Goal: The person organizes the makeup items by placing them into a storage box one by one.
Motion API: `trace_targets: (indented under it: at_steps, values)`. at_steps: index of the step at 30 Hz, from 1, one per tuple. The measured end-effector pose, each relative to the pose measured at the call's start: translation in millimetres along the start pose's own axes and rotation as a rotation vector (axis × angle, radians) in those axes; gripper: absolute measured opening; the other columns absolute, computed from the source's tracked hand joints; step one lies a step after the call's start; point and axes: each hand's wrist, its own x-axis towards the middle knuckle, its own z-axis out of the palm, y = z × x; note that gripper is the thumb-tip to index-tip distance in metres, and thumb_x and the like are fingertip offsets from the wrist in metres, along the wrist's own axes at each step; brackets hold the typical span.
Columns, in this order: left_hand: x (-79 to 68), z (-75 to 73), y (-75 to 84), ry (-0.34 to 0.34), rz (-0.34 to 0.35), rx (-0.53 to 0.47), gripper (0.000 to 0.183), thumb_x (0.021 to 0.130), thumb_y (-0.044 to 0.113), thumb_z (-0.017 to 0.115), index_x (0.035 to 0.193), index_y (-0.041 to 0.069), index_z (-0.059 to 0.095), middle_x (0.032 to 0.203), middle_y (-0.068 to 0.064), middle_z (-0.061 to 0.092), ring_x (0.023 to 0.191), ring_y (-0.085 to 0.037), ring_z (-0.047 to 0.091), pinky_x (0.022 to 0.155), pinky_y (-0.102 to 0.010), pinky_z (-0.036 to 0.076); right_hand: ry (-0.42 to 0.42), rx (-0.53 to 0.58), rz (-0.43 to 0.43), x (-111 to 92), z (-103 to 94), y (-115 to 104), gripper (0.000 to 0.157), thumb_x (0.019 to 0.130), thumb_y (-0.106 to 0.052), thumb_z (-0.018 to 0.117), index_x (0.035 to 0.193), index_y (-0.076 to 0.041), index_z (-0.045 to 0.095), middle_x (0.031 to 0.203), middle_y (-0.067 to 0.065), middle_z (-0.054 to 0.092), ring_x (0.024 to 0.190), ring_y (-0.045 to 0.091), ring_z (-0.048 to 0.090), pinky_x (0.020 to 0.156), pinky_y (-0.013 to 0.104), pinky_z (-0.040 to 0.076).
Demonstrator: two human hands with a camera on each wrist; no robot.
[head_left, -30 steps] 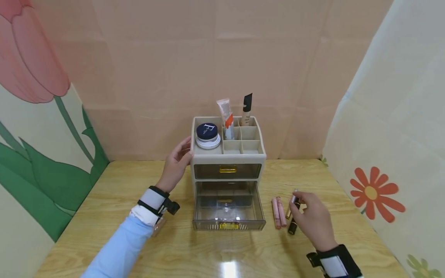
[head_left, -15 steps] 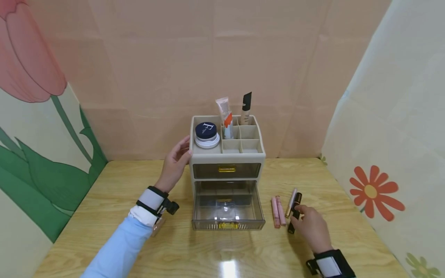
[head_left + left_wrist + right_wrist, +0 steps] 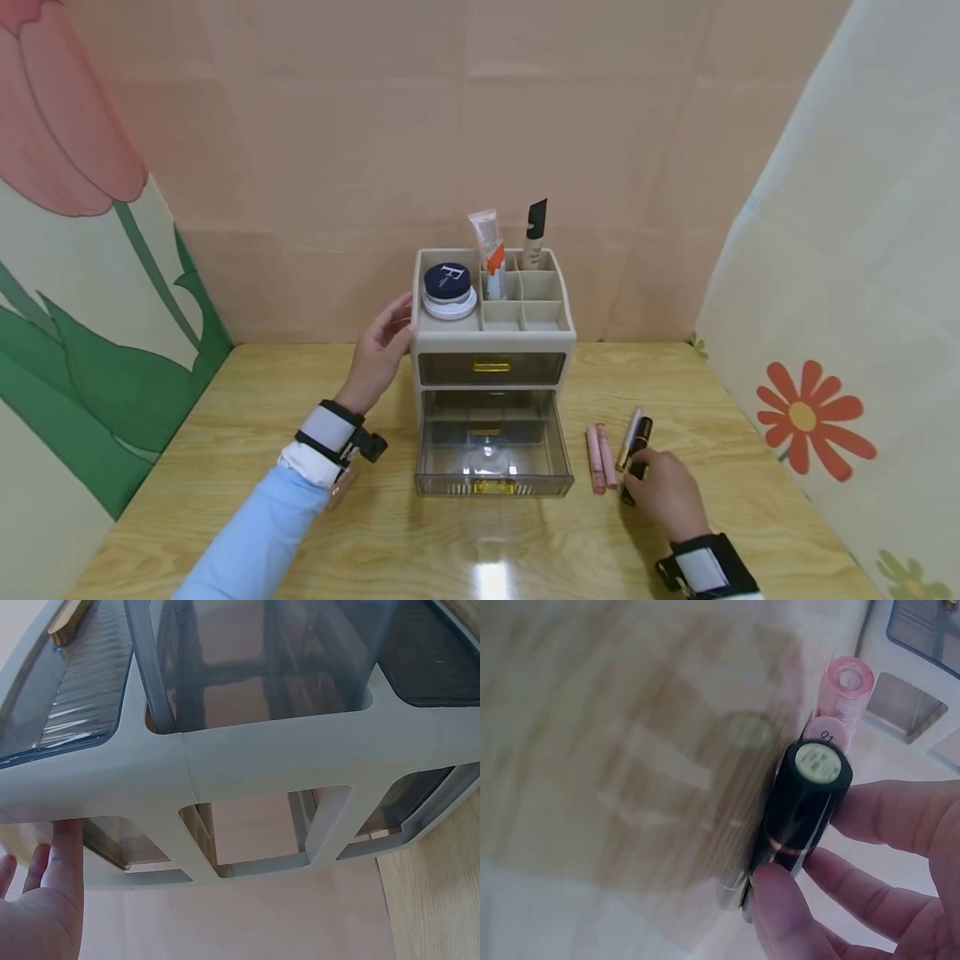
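Note:
My left hand (image 3: 377, 358) rests against the left side of a cream cosmetics organizer (image 3: 495, 343), its fingers extended along the wall. The organizer's lower clear drawer (image 3: 450, 486) is pulled out and the upper drawer (image 3: 450, 369) is closed. On the right, my right hand (image 3: 667, 492) pinches a black lipstick tube (image 3: 802, 802) between thumb and fingers, low at the tabletop. Close beside that tube lies a slim silver-pink tube (image 3: 629, 437) with a gold end. Two pink lip tubes (image 3: 596, 460) lie just left of it.
On top of the organizer sit a dark-lidded round jar (image 3: 447, 283), a white-and-orange squeeze tube (image 3: 491, 258) and a black-capped tube (image 3: 535, 229). A small pinkish item (image 3: 342, 487) is mostly hidden under my left wrist. Fabric walls surround the wooden table (image 3: 420, 550).
My right hand has drawn back from the upper end of the slim silver-pink tube and lowered onto the black lipstick tube. My left hand stays at the organizer's side.

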Motion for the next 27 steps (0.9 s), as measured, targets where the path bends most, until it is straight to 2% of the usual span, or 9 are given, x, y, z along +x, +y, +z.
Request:
trace_targets:
  at_steps: [6, 15, 21, 27]
  values:
    - [0.5, -0.7, -1.0, -0.008, 0.005, 0.005, 0.048, 0.1, 0.016, 0.053, 0.146, 0.01, 0.043, 0.133, -0.018, 0.051, 0.118, -0.031, 0.051, 0.085, -0.028, 0.053, -0.006, -0.001, 0.003, 3.4, 4.4, 0.0, 0.026, 0.073, -0.008, 0.073, 0.094, 0.005, 0.067, 0.081, 0.015, 0.064, 0.068, 0.027, 0.057, 0.056, 0.043, 0.045]
    - [1.3, -0.4, -2.0, -0.017, -0.012, 0.035, 0.049, 0.099, 0.018, 0.052, 0.147, 0.013, 0.043, 0.134, -0.014, 0.051, 0.117, -0.027, 0.052, 0.086, -0.032, 0.053, -0.033, 0.027, 0.028, -0.1, 0.7, -2.8, 0.027, 0.072, -0.006, 0.072, 0.095, 0.006, 0.065, 0.082, 0.016, 0.065, 0.065, 0.026, 0.055, 0.054, 0.039, 0.043]
    - [2.1, -0.3, -2.7, -0.026, -0.009, 0.032, 0.049, 0.099, 0.019, 0.052, 0.147, 0.014, 0.042, 0.134, -0.013, 0.051, 0.116, -0.027, 0.052, 0.087, -0.034, 0.053, -0.056, 0.027, 0.046, -5.0, -13.1, -5.1, 0.03, 0.075, -0.005, 0.072, 0.102, 0.008, 0.065, 0.081, 0.013, 0.063, 0.063, 0.023, 0.053, 0.05, 0.033, 0.039]
    - [2.5, -2.9, -4.0, -0.026, -0.002, 0.021, 0.05, 0.099, 0.018, 0.052, 0.147, 0.013, 0.042, 0.133, -0.013, 0.051, 0.115, -0.027, 0.053, 0.087, -0.034, 0.053, -0.003, 0.011, -0.047, -3.6, -38.6, -17.9, 0.029, 0.075, -0.001, 0.072, 0.103, 0.006, 0.067, 0.086, 0.017, 0.067, 0.061, 0.02, 0.055, 0.049, 0.033, 0.041]
